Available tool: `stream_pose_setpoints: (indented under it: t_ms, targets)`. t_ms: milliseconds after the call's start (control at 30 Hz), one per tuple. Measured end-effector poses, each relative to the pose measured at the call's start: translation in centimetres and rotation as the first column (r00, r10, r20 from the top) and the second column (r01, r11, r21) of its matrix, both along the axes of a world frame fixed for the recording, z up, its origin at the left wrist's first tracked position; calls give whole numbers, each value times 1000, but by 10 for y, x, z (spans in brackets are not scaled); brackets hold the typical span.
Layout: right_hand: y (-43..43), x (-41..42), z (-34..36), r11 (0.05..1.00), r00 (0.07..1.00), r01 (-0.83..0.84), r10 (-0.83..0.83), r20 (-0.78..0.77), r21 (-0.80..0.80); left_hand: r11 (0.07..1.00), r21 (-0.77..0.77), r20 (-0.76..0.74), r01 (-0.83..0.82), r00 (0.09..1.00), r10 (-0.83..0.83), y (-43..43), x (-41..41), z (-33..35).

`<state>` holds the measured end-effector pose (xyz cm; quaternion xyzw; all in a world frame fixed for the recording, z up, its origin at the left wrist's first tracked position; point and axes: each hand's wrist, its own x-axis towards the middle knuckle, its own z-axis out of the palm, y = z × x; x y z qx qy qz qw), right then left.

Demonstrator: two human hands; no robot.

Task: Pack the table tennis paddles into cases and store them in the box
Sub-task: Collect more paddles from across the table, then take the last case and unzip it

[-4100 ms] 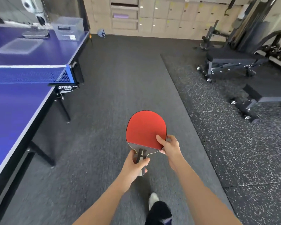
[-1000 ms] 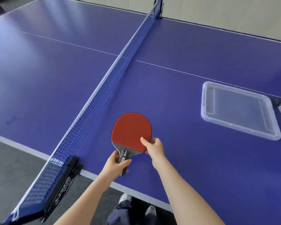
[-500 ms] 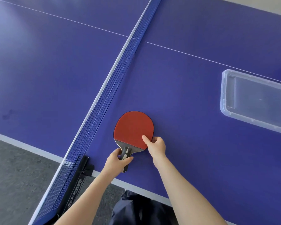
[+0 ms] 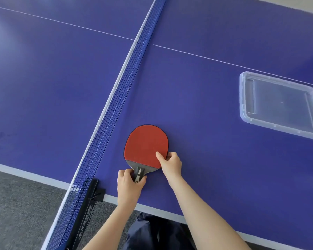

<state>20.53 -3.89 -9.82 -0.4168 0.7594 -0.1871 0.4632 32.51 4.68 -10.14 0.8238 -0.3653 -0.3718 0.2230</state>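
Handle of paddle (image 4: 145,143) half hidden in gripping left hand (image 4: 129,184); right hand (image 4: 171,164) pinches its edge, perhaps touching table (image 4: 215,168).

A blue table tennis table (image 4: 206,98) carries a net (image 4: 116,98) and a clear plastic lid (image 4: 278,109) lying flat.

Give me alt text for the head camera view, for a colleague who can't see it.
Two hands hold a red-faced paddle over the blue table, right of the net: the left hand grips the handle, the right hand pinches the blade's edge. A clear plastic lid lies flat at far right.
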Motion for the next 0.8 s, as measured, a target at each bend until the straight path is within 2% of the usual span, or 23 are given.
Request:
stream_pose_setpoints:
  t_ms: [233, 367, 467, 567, 633, 700, 800]
  targets:
    - [15, -23, 14, 1000, 1000, -15, 16, 27, -18, 1000, 4, 7, -24, 1000, 24, -1, 1, 3]
    - [25, -58, 30, 999, 1000, 4, -4, 5, -43, 997, -65, 241, 32, 970, -15, -1, 3, 22]
    - [35, -93, 41, 996, 997, -23, 17, -73, -83, 951, -183, 376, 251, 911, -168, -6, -6, 39]
    - [49, -133, 53, 988, 972, -127, 106, -208, -91, 806, -189, 495, 561, 763, -416, -20, -33, 49]
    - [62, -166, 64, 973, 930, -217, 182, -320, -77, 691, -84, 548, 718, 612, -570, -33, -62, 57]
    - [78, -202, 73, 959, 884, -279, 234, -405, -55, 563, 12, 570, 826, 457, -683, -42, -101, 69]
    - [109, -263, 88, 956, 844, -291, 233, -482, -47, 394, 127, 527, 910, 274, -804, -44, -168, 87]
